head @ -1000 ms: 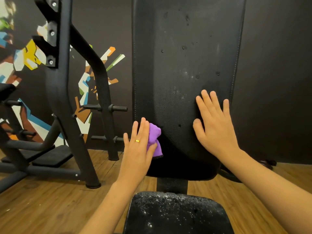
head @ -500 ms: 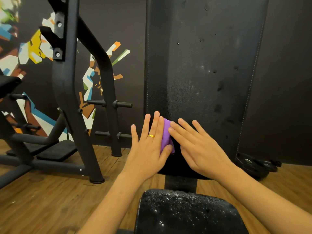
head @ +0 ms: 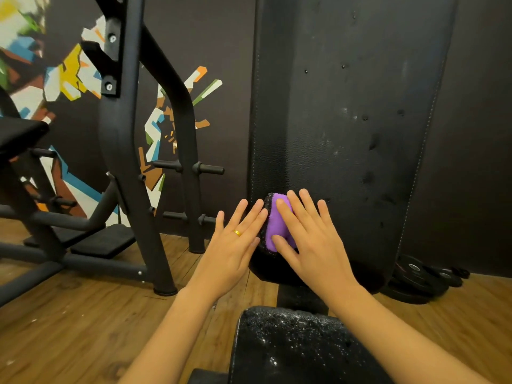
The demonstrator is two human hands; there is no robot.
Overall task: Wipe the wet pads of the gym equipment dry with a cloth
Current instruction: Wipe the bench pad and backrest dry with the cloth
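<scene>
Dark gym wall (head: 221, 37) behind, the tall black leatherette back pad (head: 346, 162) carries droplets; the purple cloth (head: 277, 225) sits at its lower left edge under the flat, spread fingers of the right hand (head: 313, 245), the left hand (head: 232, 250) straight-fingered beside it. Best to press evenly, sweeping upward in overlapping strokes

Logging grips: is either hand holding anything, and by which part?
Nothing is gripped. The right hand presses the cloth on the back pad, straight fingers over it; the left hand lies open beside it.
</scene>
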